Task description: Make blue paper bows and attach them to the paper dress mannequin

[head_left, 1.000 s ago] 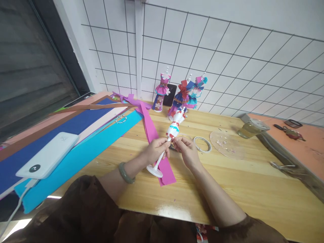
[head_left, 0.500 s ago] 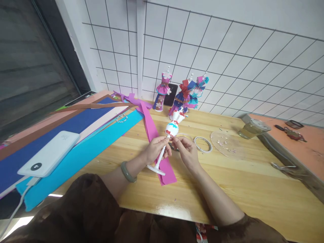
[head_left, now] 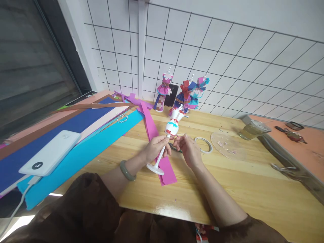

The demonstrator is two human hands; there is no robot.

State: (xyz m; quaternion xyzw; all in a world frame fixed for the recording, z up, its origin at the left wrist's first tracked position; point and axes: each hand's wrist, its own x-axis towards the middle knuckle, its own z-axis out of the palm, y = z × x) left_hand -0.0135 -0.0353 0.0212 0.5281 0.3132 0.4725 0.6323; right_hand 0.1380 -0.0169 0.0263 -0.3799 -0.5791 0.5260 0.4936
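My left hand (head_left: 155, 148) is closed around the white stem of a miniature dress form (head_left: 172, 127), tilted with its round base (head_left: 155, 169) toward me. White paper with red and turquoise trim covers its bodice and skirt. Just right of the skirt's lower edge, my right hand (head_left: 190, 150) has its fingers curled in; anything between the fingertips is too small to make out. Under the stem lies a magenta paper strip (head_left: 168, 172). A dark tool (head_left: 175, 147), partly hidden, rests on the table behind the hands.
Several dressed miniature forms (head_left: 164, 88) stand by the tiled wall, near a black phone (head_left: 171, 95). Coloured paper sheets (head_left: 101, 145) and a white power bank (head_left: 50, 153) cover the left. Rightward are a tape roll (head_left: 209, 145), a clear plate with beads (head_left: 227, 148) and a cup (head_left: 253, 130).
My right hand has shifted slightly right, away from the skirt's edge, and its fingers have turned. The left hand keeps its hold on the stem.
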